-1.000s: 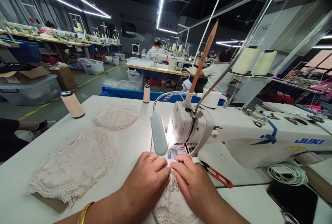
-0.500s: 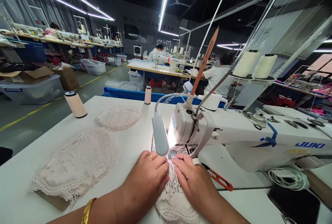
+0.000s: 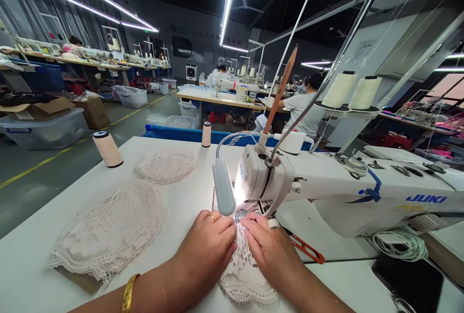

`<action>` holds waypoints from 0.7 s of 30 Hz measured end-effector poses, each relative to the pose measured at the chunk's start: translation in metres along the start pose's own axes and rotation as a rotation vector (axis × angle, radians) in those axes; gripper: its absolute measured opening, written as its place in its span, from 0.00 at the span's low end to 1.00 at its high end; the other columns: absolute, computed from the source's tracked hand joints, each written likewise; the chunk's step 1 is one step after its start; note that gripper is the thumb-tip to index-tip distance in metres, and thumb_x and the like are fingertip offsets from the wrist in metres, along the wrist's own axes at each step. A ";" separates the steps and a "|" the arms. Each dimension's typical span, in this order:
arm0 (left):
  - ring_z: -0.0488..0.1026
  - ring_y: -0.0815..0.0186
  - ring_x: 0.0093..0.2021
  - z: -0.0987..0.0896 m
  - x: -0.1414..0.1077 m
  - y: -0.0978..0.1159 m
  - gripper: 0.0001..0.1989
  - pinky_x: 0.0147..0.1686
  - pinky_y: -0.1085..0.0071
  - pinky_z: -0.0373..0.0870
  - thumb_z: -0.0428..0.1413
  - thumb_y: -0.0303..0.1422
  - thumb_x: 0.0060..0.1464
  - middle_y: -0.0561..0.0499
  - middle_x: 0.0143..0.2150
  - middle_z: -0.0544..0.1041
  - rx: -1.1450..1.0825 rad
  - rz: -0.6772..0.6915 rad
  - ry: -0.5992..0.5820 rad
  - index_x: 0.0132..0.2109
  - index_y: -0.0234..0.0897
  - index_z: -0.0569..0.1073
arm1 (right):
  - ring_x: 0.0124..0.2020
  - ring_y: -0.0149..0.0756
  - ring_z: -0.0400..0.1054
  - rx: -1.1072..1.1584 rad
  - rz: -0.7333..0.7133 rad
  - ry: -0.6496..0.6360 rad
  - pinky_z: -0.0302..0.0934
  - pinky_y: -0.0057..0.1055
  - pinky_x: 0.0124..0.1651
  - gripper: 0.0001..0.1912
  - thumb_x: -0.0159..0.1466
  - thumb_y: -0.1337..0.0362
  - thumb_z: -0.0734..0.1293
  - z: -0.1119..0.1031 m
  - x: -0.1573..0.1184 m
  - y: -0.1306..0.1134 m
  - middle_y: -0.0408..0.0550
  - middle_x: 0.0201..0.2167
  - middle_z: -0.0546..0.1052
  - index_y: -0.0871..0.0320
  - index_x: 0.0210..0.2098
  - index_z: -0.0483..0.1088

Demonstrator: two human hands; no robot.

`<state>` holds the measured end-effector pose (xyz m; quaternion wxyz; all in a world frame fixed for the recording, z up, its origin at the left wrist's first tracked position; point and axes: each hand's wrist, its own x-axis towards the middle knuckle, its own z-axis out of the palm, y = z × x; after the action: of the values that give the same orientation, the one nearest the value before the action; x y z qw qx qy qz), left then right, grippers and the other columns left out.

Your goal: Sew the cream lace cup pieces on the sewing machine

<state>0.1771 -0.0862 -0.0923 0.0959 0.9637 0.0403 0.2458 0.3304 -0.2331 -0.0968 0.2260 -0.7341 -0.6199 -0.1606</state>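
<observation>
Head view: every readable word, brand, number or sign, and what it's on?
"JUKI": arm of the near sewing machine, large, blue
"JUKI": same machine's head, small, angled
"JUKI": machine behind, small
Too small or blurred: yellow label below the large JUKI, pencil print, wall lettering, posted sheet, blue cloth marks.

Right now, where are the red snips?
In the head view, the red snips lie on the right side of the white table, just beyond the right hand and left of the coiled cable.
</observation>
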 end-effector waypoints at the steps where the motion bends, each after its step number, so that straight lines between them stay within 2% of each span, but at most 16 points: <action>1: 0.72 0.55 0.40 0.001 0.000 0.000 0.07 0.40 0.58 0.63 0.57 0.21 0.61 0.51 0.41 0.80 0.003 -0.004 -0.004 0.40 0.39 0.73 | 0.40 0.46 0.79 -0.010 0.000 -0.003 0.73 0.39 0.37 0.18 0.76 0.70 0.58 0.000 0.001 0.000 0.53 0.45 0.83 0.52 0.50 0.78; 4: 0.73 0.55 0.41 -0.005 0.002 0.000 0.07 0.42 0.57 0.64 0.58 0.22 0.61 0.50 0.42 0.80 -0.003 -0.024 -0.054 0.40 0.39 0.73 | 0.39 0.46 0.79 -0.021 0.009 -0.029 0.74 0.38 0.36 0.17 0.76 0.70 0.58 0.001 0.001 0.002 0.53 0.45 0.83 0.52 0.51 0.78; 7: 0.75 0.53 0.46 -0.028 0.003 0.001 0.06 0.47 0.56 0.66 0.64 0.26 0.60 0.50 0.46 0.81 -0.074 -0.030 -0.160 0.42 0.39 0.74 | 0.42 0.48 0.80 -0.009 0.008 -0.068 0.77 0.41 0.39 0.18 0.75 0.71 0.59 -0.003 -0.001 0.006 0.56 0.48 0.82 0.52 0.54 0.77; 10: 0.74 0.48 0.55 -0.057 0.001 0.003 0.20 0.53 0.54 0.68 0.75 0.39 0.50 0.49 0.54 0.80 -0.164 0.021 -0.281 0.44 0.41 0.76 | 0.48 0.52 0.80 0.038 -0.059 -0.086 0.79 0.46 0.47 0.13 0.75 0.66 0.65 -0.021 -0.007 0.008 0.58 0.50 0.83 0.53 0.56 0.76; 11: 0.74 0.47 0.57 -0.063 0.000 0.002 0.22 0.55 0.55 0.68 0.77 0.41 0.47 0.49 0.56 0.79 -0.177 0.044 -0.300 0.44 0.41 0.77 | 0.51 0.53 0.79 0.079 -0.085 -0.114 0.79 0.47 0.49 0.12 0.74 0.62 0.70 -0.030 -0.008 0.007 0.56 0.52 0.82 0.52 0.56 0.76; 12: 0.73 0.48 0.59 -0.066 -0.001 0.002 0.21 0.56 0.55 0.68 0.77 0.40 0.47 0.49 0.57 0.79 -0.184 0.067 -0.306 0.43 0.42 0.76 | 0.54 0.54 0.78 0.137 -0.103 -0.172 0.79 0.46 0.50 0.15 0.71 0.57 0.75 -0.039 -0.009 0.005 0.55 0.55 0.81 0.50 0.55 0.75; 14: 0.75 0.53 0.55 -0.062 -0.003 0.000 0.14 0.55 0.58 0.68 0.72 0.31 0.53 0.50 0.52 0.80 -0.189 0.127 -0.264 0.39 0.41 0.74 | 0.59 0.52 0.75 0.230 -0.097 -0.289 0.79 0.44 0.53 0.22 0.61 0.51 0.83 -0.054 -0.008 0.001 0.49 0.62 0.78 0.47 0.49 0.75; 16: 0.75 0.59 0.44 -0.049 -0.003 -0.002 0.10 0.48 0.62 0.68 0.63 0.23 0.56 0.52 0.43 0.80 -0.188 0.187 -0.185 0.36 0.40 0.69 | 0.56 0.48 0.76 0.269 -0.117 -0.328 0.78 0.41 0.53 0.14 0.65 0.57 0.80 -0.061 -0.005 -0.003 0.46 0.59 0.79 0.48 0.43 0.73; 18: 0.71 0.62 0.35 -0.034 -0.001 -0.004 0.10 0.38 0.65 0.67 0.56 0.21 0.58 0.52 0.36 0.77 -0.210 0.166 -0.126 0.35 0.41 0.65 | 0.49 0.43 0.77 0.293 -0.146 -0.287 0.76 0.39 0.50 0.06 0.73 0.67 0.70 -0.059 -0.002 -0.004 0.45 0.51 0.81 0.50 0.40 0.70; 21: 0.68 0.63 0.31 -0.019 0.007 -0.004 0.09 0.34 0.67 0.66 0.48 0.22 0.61 0.52 0.33 0.73 -0.329 0.042 -0.041 0.36 0.42 0.63 | 0.40 0.40 0.77 0.345 -0.123 -0.109 0.74 0.37 0.45 0.10 0.76 0.71 0.61 -0.048 0.002 -0.004 0.44 0.41 0.82 0.50 0.44 0.70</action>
<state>0.1740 -0.0780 -0.0732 0.2482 0.9404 -0.0228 0.2313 0.3291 -0.2566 -0.0543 0.3042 -0.6529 -0.6932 -0.0254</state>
